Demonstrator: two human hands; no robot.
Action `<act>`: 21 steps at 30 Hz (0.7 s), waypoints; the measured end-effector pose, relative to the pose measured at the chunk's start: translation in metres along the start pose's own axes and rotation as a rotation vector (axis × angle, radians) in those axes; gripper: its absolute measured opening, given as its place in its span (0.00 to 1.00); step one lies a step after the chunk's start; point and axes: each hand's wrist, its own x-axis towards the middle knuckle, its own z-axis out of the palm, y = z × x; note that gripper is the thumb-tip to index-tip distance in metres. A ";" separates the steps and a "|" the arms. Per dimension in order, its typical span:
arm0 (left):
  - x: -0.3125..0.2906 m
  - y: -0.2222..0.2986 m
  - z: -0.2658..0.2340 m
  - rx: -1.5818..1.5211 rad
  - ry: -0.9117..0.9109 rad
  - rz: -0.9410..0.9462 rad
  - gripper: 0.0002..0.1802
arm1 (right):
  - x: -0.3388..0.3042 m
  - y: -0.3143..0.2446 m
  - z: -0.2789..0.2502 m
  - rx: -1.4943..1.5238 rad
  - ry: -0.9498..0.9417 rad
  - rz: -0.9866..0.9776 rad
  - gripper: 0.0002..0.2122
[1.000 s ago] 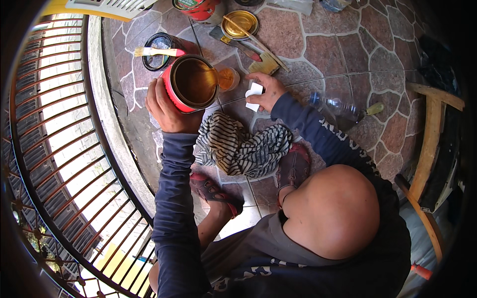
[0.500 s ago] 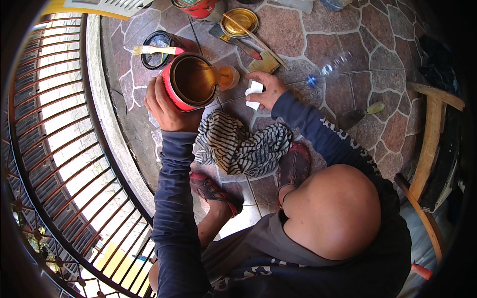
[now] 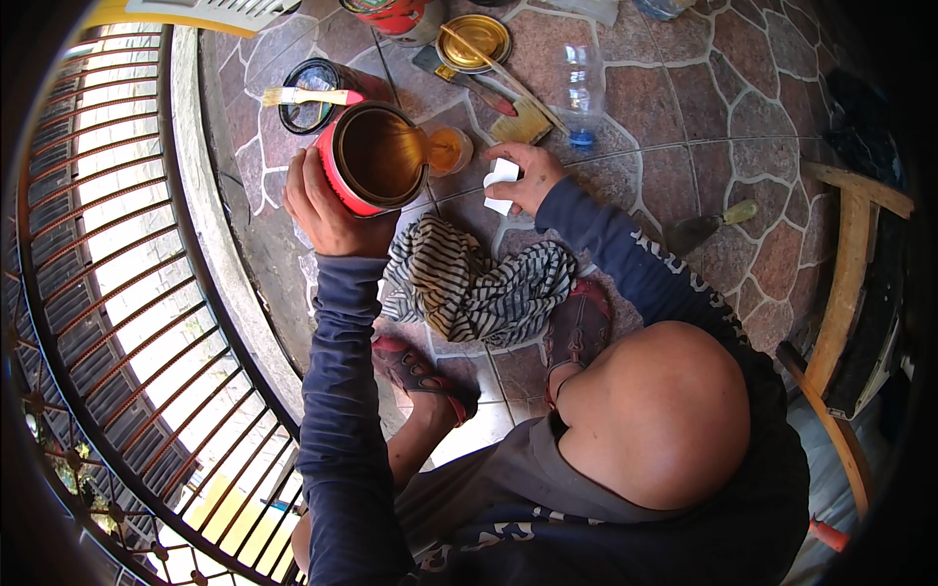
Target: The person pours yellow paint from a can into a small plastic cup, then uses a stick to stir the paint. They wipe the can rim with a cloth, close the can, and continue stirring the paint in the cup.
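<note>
My left hand (image 3: 327,207) grips a red can (image 3: 359,200) from its left side. Amber-brown liquid coats the can's inside, and its mouth tilts right over a small clear cup (image 3: 451,151). A stream runs from the rim toward the cup, which has amber liquid in it. To the right of the cup, my right hand (image 3: 532,179) is closed on a folded white piece of paper (image 3: 501,186). A black-and-white striped cloth (image 3: 479,283) lies on the floor between the can and my feet.
Behind the can is a dark-rimmed can (image 3: 311,96) with a paintbrush (image 3: 303,97) across it. A gold lid (image 3: 474,44), brushes and a clear bottle (image 3: 578,83) lie farther off. A scraper (image 3: 703,230) is at right, a metal railing (image 3: 127,293) at left.
The clear bottle has rolled left and turned, so its blue cap now points toward me near the brush. Both my hands stay in place, with the can still tilted at the cup.
</note>
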 end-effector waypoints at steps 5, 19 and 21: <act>0.001 -0.001 -0.001 0.001 0.004 0.010 0.56 | -0.001 -0.002 0.000 -0.007 0.007 -0.001 0.24; 0.002 -0.005 0.002 0.016 0.033 0.045 0.58 | 0.002 0.004 0.001 -0.028 -0.012 -0.001 0.22; 0.002 -0.004 0.002 0.011 0.035 0.046 0.58 | 0.002 0.003 0.001 -0.033 -0.015 0.005 0.22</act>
